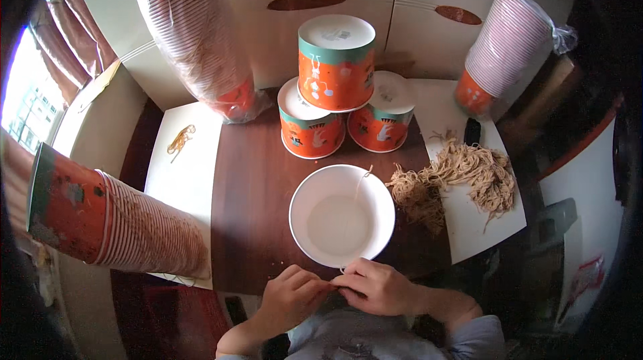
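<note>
A person's left hand (pixel 293 298) and right hand (pixel 378 288) meet at the lower centre of the frame, their fingers bent and pinched closed at the tips; what, if anything, lies between them cannot be made out. Just beyond, at the centre, a white paper tub (pixel 309 216) stands open on a dark brown table (pixel 248 226), with a tan cord (pixel 368 171) at its far rim. A tangled heap of cords (pixel 479 176) lies at right. Behind, three orange-and-green tubs (pixel 337 79) sit upside down, one atop two. Plastic-wrapped stacks of tubs (pixel 194 42) rise at upper left and upper right, while another stack (pixel 144 219) tilts at left.
</note>
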`<state>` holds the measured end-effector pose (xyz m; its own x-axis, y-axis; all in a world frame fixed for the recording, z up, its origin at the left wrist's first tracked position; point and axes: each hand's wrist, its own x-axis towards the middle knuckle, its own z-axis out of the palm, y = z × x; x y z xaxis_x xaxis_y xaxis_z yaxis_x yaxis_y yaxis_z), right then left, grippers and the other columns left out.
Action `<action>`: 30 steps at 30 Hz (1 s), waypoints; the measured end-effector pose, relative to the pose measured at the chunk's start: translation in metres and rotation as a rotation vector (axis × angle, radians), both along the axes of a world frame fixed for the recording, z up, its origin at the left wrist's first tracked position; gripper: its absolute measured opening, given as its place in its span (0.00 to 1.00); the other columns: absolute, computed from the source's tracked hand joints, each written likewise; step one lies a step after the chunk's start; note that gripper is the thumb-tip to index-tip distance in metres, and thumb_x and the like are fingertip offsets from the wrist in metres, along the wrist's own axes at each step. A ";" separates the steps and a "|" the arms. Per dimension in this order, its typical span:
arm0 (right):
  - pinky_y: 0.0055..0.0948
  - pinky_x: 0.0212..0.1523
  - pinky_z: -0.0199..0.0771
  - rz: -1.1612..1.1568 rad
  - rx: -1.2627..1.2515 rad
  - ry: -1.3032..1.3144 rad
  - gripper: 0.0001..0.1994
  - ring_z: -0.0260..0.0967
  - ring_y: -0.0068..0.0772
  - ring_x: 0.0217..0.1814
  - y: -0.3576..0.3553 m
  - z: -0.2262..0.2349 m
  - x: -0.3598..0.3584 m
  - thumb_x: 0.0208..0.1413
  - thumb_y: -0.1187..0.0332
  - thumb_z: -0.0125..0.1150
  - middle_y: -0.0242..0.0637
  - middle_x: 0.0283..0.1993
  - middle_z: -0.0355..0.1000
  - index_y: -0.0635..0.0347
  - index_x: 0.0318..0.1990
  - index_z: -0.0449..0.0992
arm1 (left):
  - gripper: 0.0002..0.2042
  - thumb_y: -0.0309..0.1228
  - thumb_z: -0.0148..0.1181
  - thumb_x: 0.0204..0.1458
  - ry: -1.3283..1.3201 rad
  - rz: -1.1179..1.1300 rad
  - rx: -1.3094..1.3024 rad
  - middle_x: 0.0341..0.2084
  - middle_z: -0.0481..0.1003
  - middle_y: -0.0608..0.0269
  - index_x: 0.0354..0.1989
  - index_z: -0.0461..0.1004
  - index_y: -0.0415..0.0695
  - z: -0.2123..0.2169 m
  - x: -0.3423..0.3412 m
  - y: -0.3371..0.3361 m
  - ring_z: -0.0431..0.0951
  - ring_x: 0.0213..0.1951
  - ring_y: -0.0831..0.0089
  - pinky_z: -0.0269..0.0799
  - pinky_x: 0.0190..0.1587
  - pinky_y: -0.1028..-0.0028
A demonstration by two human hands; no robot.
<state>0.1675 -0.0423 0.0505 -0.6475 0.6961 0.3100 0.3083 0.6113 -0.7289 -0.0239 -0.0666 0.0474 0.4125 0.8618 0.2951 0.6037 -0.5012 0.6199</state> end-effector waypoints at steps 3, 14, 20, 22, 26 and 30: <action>0.29 0.34 0.70 -0.047 0.128 -0.025 0.12 0.68 0.34 0.32 -0.004 -0.007 0.000 0.40 0.76 0.59 0.38 0.32 0.66 0.61 0.37 0.72 | 0.08 0.26 0.63 0.31 -0.005 -0.030 0.019 0.21 0.71 0.66 0.23 0.72 0.45 0.000 0.004 -0.003 0.71 0.24 0.68 0.69 0.25 0.71; 0.16 0.24 0.60 -0.202 -0.316 0.361 0.07 0.61 0.19 0.24 0.001 0.002 0.010 0.42 0.82 0.52 0.33 0.27 0.66 0.61 0.29 0.72 | 0.08 0.30 0.59 0.44 -0.476 0.439 -0.506 0.12 0.70 0.60 0.22 0.71 0.37 -0.048 0.008 0.017 0.69 0.16 0.79 0.63 0.20 0.78; 0.17 0.27 0.60 -0.125 -0.404 0.533 0.07 0.60 0.20 0.26 -0.005 -0.012 0.020 0.42 0.82 0.49 0.34 0.29 0.64 0.62 0.30 0.69 | 0.09 0.28 0.56 0.46 -0.640 0.441 -0.440 0.10 0.69 0.63 0.19 0.69 0.35 -0.056 0.012 0.021 0.65 0.18 0.87 0.61 0.18 0.80; 0.18 0.28 0.59 -0.106 -0.557 0.759 0.07 0.59 0.22 0.25 -0.008 -0.022 0.017 0.41 0.82 0.48 0.34 0.29 0.63 0.62 0.29 0.68 | 0.10 0.26 0.55 0.46 -0.430 0.458 -0.320 0.09 0.66 0.62 0.16 0.66 0.36 -0.047 0.013 0.020 0.65 0.14 0.82 0.61 0.17 0.79; 0.22 0.28 0.54 -0.004 -0.847 1.315 0.05 0.54 0.25 0.24 -0.008 -0.028 -0.003 0.39 0.78 0.44 0.37 0.26 0.59 0.64 0.27 0.66 | 0.09 0.25 0.54 0.45 -0.220 0.424 -0.063 0.10 0.65 0.58 0.17 0.65 0.38 -0.051 0.014 0.020 0.66 0.12 0.73 0.61 0.16 0.76; 0.23 0.23 0.48 -0.095 -0.832 1.368 0.02 0.47 0.22 0.20 0.003 -0.037 -0.014 0.40 0.74 0.45 0.32 0.21 0.53 0.63 0.23 0.63 | 0.04 0.23 0.53 0.46 -0.219 0.361 0.053 0.16 0.67 0.55 0.23 0.66 0.39 -0.057 0.011 0.024 0.68 0.14 0.65 0.63 0.17 0.73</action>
